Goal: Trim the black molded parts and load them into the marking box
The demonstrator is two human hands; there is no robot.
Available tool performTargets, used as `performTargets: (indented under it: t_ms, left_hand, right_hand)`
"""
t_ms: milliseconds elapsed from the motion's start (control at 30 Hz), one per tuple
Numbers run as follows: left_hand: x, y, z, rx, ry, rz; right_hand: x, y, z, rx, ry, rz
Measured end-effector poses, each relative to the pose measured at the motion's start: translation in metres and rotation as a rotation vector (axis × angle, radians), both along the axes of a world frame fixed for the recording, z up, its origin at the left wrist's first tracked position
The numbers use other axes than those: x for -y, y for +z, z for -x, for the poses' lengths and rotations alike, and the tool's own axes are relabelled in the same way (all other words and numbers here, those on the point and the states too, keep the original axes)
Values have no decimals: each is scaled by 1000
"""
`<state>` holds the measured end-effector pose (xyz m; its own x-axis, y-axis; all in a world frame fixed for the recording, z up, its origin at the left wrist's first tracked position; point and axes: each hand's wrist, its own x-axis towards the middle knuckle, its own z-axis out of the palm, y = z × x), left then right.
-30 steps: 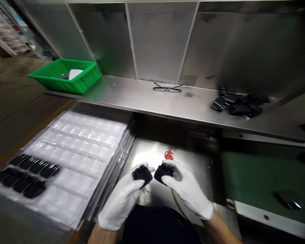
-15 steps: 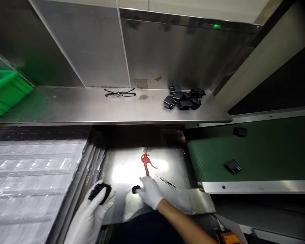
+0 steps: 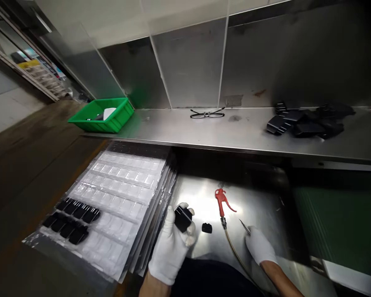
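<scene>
Presently, I observe the left hand point(image 3: 171, 249), gloved in white, with its fingers clasped about a black casing point(image 3: 183, 218), held just beside the tray stack point(image 3: 132, 185). I find the right hand point(image 3: 260, 244), gloved likewise, pinching a slim pointed tool point(image 3: 245, 227), tip directed away from the wearer. Between the hands, a small black piece point(image 3: 207, 228) lies on the metal worktop point(image 3: 200, 194), near the red air gun point(image 3: 221, 203).
</scene>
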<state>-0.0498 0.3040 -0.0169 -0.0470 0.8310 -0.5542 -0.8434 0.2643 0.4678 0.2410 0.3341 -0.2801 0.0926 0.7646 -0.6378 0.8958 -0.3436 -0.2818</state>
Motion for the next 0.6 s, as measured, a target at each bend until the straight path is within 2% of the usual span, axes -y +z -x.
performTargets:
  t_ms: [200,367,467,600]
  left_hand:
    - [11,-3,6,380,38,-41]
    - [12,8,1,587,154,-31]
    - [7,15,-8,371,169,40]
    - [0,21,-23,-178,167,75]
  right_hand:
    - [5,9,-4,-43,-35,-18]
    - [1,41,17,-155,-139,-106]
    - [0,79,37,-246,-173,-173]
    - [5,160,69,-547,-203,-276]
